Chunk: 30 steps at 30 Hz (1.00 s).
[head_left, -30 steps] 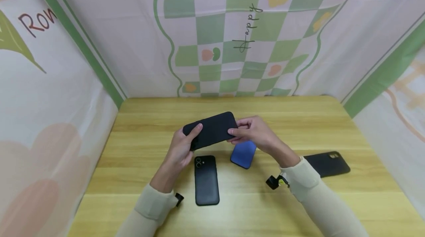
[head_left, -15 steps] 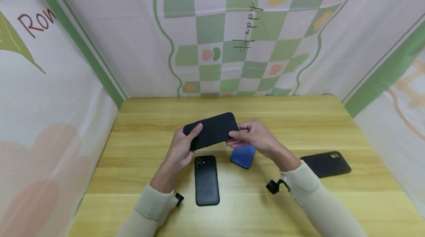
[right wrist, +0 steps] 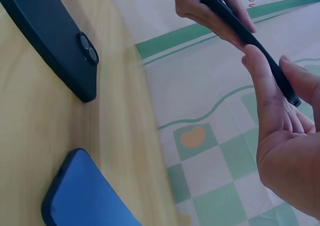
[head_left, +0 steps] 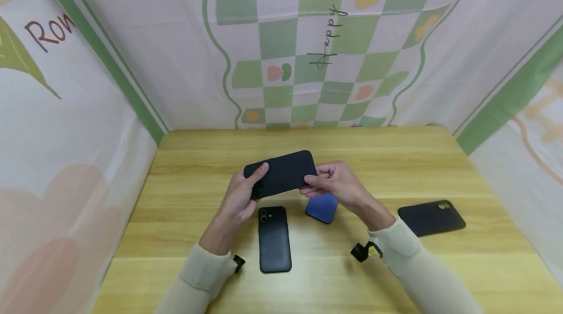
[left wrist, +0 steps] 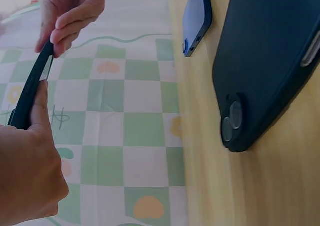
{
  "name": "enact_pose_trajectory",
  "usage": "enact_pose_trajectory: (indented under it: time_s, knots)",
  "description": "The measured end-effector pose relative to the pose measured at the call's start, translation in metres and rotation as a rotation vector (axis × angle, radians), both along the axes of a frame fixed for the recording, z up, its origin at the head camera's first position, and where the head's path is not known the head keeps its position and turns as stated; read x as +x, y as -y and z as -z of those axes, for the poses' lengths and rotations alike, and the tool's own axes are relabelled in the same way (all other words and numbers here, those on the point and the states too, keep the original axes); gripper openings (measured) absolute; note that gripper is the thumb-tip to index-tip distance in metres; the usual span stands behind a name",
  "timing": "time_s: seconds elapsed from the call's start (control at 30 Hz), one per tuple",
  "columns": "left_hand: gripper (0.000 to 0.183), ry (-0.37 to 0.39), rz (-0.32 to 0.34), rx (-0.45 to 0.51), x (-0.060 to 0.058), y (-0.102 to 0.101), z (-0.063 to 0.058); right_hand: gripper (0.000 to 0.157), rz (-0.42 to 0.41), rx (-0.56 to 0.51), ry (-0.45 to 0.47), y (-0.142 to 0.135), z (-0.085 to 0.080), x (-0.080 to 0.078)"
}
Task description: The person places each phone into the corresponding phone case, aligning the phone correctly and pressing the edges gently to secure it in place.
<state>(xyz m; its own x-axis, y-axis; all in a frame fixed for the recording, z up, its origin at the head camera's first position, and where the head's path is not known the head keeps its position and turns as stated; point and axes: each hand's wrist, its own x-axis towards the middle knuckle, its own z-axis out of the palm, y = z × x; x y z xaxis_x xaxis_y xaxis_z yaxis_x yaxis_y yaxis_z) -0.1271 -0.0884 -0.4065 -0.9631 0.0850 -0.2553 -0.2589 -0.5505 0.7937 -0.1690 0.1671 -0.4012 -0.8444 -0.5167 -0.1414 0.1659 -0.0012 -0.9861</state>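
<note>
A black phone (head_left: pixel 283 174) is held above the table, slightly tilted, its dark face towards the head camera. My left hand (head_left: pixel 235 201) grips its left end, thumb across the upper face and fingers behind. At the right end my right hand (head_left: pixel 340 184) pinches the lower corner between thumb and fingers. In the left wrist view, a pale strip shows on the held phone's (left wrist: pixel 32 85) underside. Below the hands lies a second black phone (head_left: pixel 274 240), camera lenses up. Beside it is a blue phone (head_left: pixel 322 208), partly hidden by my right hand.
A black phone case (head_left: pixel 433 217) with a camera cutout lies at the right, near my right sleeve. The wooden table (head_left: pixel 198 157) meets a printed cloth backdrop (head_left: pixel 281 35) behind, with cloth at both sides. Small black cameras sit at both wrists.
The held black phone and my right hand have sunk very slightly towards me. Both hands keep their hold. The things lying on the table stay where they were.
</note>
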Motion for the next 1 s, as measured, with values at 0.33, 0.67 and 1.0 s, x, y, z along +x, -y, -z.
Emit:
enact_pose_trajectory:
  time_s: [0.33,0.67,1.0]
  knots:
    - [0.048,-0.007,-0.067,0.136,-0.001,-0.010,-0.001,0.019,0.127,-0.102,0.029,0.013,0.005,0.008]
    - [0.048,0.004,-0.137,0.113,-0.003,-0.023,0.004,0.009,0.262,-0.187,0.096,0.033,0.009,0.016]
    - [0.044,0.033,-0.054,-0.015,-0.006,-0.005,0.005,0.030,0.127,0.071,-0.010,0.026,0.001,0.000]
